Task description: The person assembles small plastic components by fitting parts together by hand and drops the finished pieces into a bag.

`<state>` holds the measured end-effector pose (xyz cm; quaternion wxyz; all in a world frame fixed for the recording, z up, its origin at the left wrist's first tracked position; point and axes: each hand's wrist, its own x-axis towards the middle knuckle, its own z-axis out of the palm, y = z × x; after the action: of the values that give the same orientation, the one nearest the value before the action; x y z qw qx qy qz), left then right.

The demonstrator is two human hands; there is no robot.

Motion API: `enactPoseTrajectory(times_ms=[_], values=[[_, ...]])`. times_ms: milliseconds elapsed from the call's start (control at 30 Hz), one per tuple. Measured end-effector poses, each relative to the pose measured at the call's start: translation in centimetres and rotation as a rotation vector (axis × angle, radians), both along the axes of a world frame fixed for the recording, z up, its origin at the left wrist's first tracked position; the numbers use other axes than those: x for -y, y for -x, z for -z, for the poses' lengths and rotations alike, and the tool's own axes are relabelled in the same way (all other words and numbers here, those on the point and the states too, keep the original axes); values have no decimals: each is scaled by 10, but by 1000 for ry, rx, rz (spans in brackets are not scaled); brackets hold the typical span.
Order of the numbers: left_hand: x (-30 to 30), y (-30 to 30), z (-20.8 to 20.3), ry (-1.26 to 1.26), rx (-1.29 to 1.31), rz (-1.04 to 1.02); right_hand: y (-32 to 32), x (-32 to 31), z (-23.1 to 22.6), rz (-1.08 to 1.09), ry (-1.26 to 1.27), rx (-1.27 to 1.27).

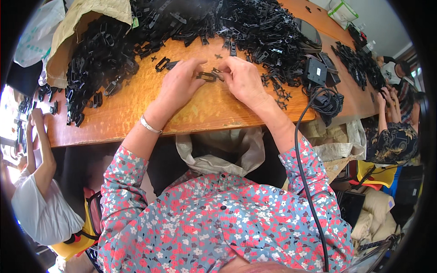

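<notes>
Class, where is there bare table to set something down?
Bare table lies between the left hand, right hand and near edge. Another patch separates the left forearm from the left black pile. The far side holds a black heap; small crosses and a cable crowd the right.

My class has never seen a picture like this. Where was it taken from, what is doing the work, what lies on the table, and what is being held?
There is no machine here: a person works with a bare left hand and right hand. A wide fisheye camera on that person's head looks down, so straight edges bend near the rim. On the wooden table lie heaps of black parts, with more at the mouth of a brown sack at left. Small dark crosses and a coiled cable lie to the right. Both hands hold a small black piece; its finer details are too small to tell.
</notes>
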<state>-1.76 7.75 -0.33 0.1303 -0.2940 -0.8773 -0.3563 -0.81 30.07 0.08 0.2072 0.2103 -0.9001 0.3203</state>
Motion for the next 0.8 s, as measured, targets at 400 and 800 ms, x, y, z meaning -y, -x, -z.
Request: enactPoseTrajectory(times_ms=[400,800], values=[[-1,3,7,-39,38,-12,17,14,8,-122,-124,-115],[-3,5,6,-43,40,-17,22,26,13,-63,-248,-50]])
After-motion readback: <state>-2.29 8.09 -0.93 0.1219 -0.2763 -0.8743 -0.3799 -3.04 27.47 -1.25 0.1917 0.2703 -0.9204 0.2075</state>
